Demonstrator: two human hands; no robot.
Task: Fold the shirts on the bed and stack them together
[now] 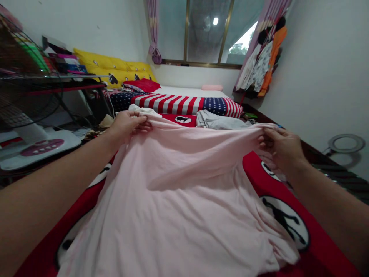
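A light pink garment point(184, 215), perhaps a shirt, is spread over a red cloth point(250, 169) with white ovals and black figures. Its far edge is lifted and stretched between my two hands. My left hand point(128, 125) pinches the far left corner between thumb and fingers. At the far right corner, my right hand point(281, 144) grips the fabric the same way. The middle of the lifted edge sags a little, and folds run across the cloth below it. Whether the near end has sleeves or a hem cannot be made out.
Behind the garment lie folded grey-white clothes point(220, 121) and a white cloth point(144, 110). Farther back is a bed with a striped, starred cover point(173, 103). A white fan base point(40, 148) stands at left, a ring light point(346, 143) at right. Clothes point(263, 61) hang by the window.
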